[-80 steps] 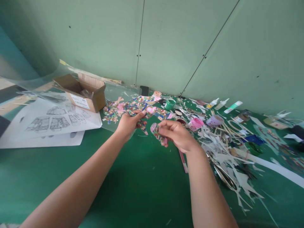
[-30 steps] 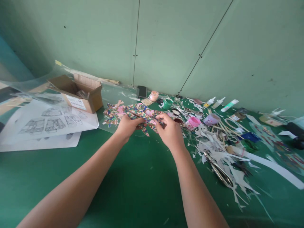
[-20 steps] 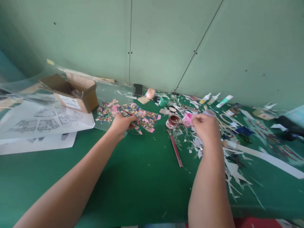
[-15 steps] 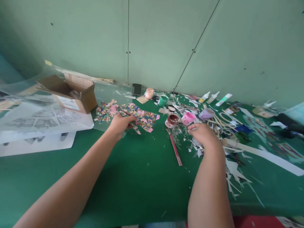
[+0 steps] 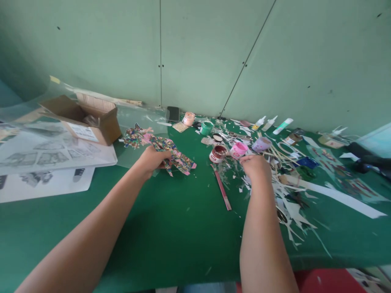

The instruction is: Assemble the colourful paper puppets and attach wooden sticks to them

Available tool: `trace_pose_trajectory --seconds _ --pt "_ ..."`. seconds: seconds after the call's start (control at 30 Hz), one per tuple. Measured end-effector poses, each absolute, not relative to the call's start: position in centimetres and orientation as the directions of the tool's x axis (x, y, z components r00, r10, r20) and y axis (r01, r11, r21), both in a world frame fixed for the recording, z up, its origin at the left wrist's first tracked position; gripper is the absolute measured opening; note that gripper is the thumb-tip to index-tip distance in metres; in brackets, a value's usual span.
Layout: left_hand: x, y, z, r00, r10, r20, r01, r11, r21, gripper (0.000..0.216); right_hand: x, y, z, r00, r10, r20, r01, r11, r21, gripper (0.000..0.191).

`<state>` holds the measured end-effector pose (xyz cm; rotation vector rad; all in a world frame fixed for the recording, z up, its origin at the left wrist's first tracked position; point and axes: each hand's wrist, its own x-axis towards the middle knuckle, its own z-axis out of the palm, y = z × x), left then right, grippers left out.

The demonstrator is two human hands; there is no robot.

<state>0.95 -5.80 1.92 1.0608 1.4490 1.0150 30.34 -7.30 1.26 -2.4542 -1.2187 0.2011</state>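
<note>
At the far left lie printed sheets (image 5: pixel 45 154) with grey line drawings, uncoloured and uncut as far as can be seen, and behind them stands an open cardboard box (image 5: pixel 88 118). Next comes the left hand (image 5: pixel 151 158), closed on the near edge of a colourful cut-out (image 5: pixel 166 150), which it holds just above the green table (image 5: pixel 171 228), partly over a clear plastic sheet (image 5: pixel 137 118). The cut-out looks fully covered in colour and trimmed free of its sheet, so this piece seems largely done, while the plain drawings suggest more of the same work is left. Between the hands a thin reddish strip (image 5: pixel 220 187) lies flat on the table. Beyond it stand an open red pot (image 5: pixel 218 153) and a pink pot (image 5: pixel 238 149), with a green pot (image 5: pixel 207 127) further back. The right hand (image 5: pixel 255 167) hangs just beside the pink pot, fingers curled downward over the litter; whether it holds anything cannot be told. To its right, white paper scraps (image 5: pixel 290 203), sticks and small bottles (image 5: pixel 269 122) crowd the table, leaving little room near that hand.
</note>
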Motion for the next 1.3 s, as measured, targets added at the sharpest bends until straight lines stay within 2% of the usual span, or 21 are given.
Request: trace_pose_trajectory --seconds 0.13,0.23,0.63,0.73,0.8,0.87,0.97,1.1,1.2,1.3 --pt "0.9 -5.8 1.9 -0.068 0.966 -0.248 0.079 0.253 0.964 0.009 30.7 -6.8 0.2 0.669 0.74 0.074 0.695 -0.588 -0.414 0.028" --pt "0.8 -5.7 1.7 -0.056 0.964 -0.258 0.09 0.263 0.961 0.011 31.0 -6.6 -0.4 0.663 0.748 0.037 0.693 -0.594 -0.409 0.031" --pt "0.6 -5.7 1.7 -0.003 0.952 -0.306 0.196 0.3 0.933 0.006 30.7 -5.8 -0.8 0.667 0.745 -0.015 0.67 -0.609 -0.423 0.009" --pt "0.4 -5.7 1.9 0.04 0.951 -0.305 0.203 0.291 0.935 0.007 30.5 -6.1 -0.1 0.686 0.72 0.108 0.676 -0.575 -0.462 0.01" --pt "0.4 -5.8 2.2 0.081 0.943 -0.322 0.155 0.307 0.939 0.007 30.3 -6.3 0.6 0.692 0.657 0.3 0.689 -0.475 -0.547 0.009" --pt "0.5 -5.9 2.5 0.128 0.928 -0.35 0.057 0.345 0.937 0.007 30.0 -6.5 1.3 0.677 0.573 0.461 0.694 -0.289 -0.66 0.008" --pt "0.7 -6.0 2.7 0.122 0.94 -0.318 -0.004 0.321 0.947 0.009 29.1 -7.0 2.5 0.668 0.53 0.523 0.616 0.001 -0.788 0.011" --pt "1.0 -6.3 2.4 0.085 0.963 -0.254 0.102 0.246 0.964 0.01 26.3 -7.8 3.9 0.654 0.52 0.549 0.501 0.246 -0.83 0.014" --pt "1.2 -6.5 2.3 0.123 0.976 -0.179 0.112 0.166 0.98 0.015 23.3 -8.2 3.9 0.512 0.675 0.531 0.394 0.365 -0.843 0.01" --pt "1.5 -6.6 2.3 0.107 0.991 -0.082 0.105 0.071 0.992 0.021 20.6 -8.6 3.2 0.185 0.868 0.46 0.189 0.428 -0.884 0.012"
